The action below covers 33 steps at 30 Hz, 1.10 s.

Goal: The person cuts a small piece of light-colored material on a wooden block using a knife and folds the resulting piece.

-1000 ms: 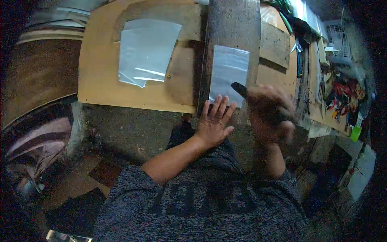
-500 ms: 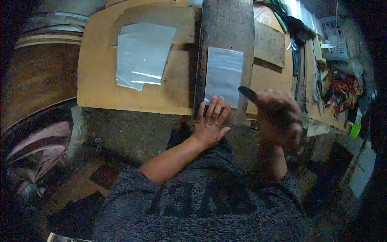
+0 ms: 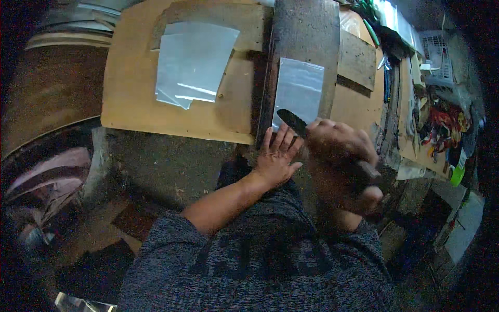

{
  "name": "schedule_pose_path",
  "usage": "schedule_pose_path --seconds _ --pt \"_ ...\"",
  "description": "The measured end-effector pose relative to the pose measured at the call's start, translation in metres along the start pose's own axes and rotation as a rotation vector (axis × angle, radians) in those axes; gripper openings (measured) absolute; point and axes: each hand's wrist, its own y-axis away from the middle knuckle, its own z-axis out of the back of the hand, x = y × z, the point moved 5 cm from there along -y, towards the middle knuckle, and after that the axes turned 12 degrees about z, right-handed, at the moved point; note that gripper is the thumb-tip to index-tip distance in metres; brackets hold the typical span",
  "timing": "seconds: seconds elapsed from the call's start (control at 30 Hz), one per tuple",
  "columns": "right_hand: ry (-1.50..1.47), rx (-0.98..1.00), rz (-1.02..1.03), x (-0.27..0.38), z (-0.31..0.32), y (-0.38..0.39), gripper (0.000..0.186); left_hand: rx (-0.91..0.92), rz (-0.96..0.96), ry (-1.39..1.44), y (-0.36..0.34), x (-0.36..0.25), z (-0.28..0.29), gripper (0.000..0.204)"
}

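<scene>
My left hand (image 3: pixel 276 162) lies flat with its fingers apart. Its fingertips press on the near end of a shiny, see-through plastic sheet (image 3: pixel 300 86), which rests on a dark wooden plank (image 3: pixel 305 31). Closed round a handle, my right hand (image 3: pixel 340 164) holds a dark, round-tipped knife (image 3: pixel 292 122). The blade points left over the sheet's near part, just beyond my left fingers; whether it touches the sheet I cannot tell. Motion blurs the right hand. Left of the plank, a stack of larger plastic sheets (image 3: pixel 195 62) lies on the yellowish tabletop (image 3: pixel 130 99).
A flat wooden board (image 3: pixel 357 62) lies to the plank's right. Farther right are a white plastic basket (image 3: pixel 435 52), a tangle of red and orange strips (image 3: pixel 444 127) and a bright green object (image 3: pixel 457 176). Pinkish plastic wrapping (image 3: pixel 57 182) stands at the left.
The knife in my right hand has moved left and nearer to me, over the sheet's near end. My left hand stays flat on the sheet. The whole view has shifted slightly.
</scene>
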Motion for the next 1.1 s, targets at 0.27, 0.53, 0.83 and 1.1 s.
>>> schedule_pose_path --seconds 0.27,0.53,0.83,1.1 --pt "-0.011 -0.335 -0.038 0.007 0.003 0.012 0.067 -0.01 0.017 0.135 -0.004 0.003 0.004 0.086" --pt "0.053 -0.228 -0.025 0.019 0.007 -0.004 0.062 -0.04 0.02 0.142 -0.004 0.002 0.006 0.09" --pt "0.111 -0.269 -0.033 0.029 0.02 -0.005 0.062 -0.081 -0.003 0.178 -0.006 0.002 0.012 0.088" --pt "0.142 -0.192 0.051 0.041 0.027 -0.002 0.061 -0.088 0.008 0.158 -0.007 0.003 0.012 0.089"
